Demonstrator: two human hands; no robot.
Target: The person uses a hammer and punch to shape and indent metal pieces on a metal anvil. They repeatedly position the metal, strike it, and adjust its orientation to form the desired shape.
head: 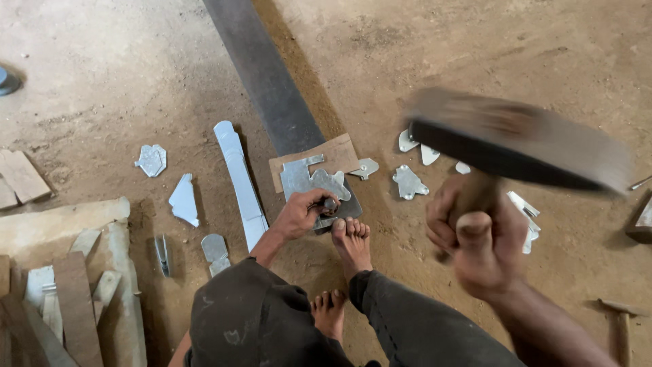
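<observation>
- Packed dirt floor [530, 54], dusty brown; long dark steel beam [268, 81] lies flat across it.
- Wooden mallet [516, 139], broad blurred head, raised; right hand [475, 241] grip closed on its handle.
- Long bent galvanized strip [239, 180] just left of the beam.
- Shiny cut sheet-metal piece [314, 182] on the beam's near end, over brown cardboard [333, 155].
- Left hand [302, 212] grip closed on a small dark punch [330, 203] against that piece; bare foot [351, 241] touches the beam end.
- Small metal offcuts [409, 182] scattered right.
</observation>
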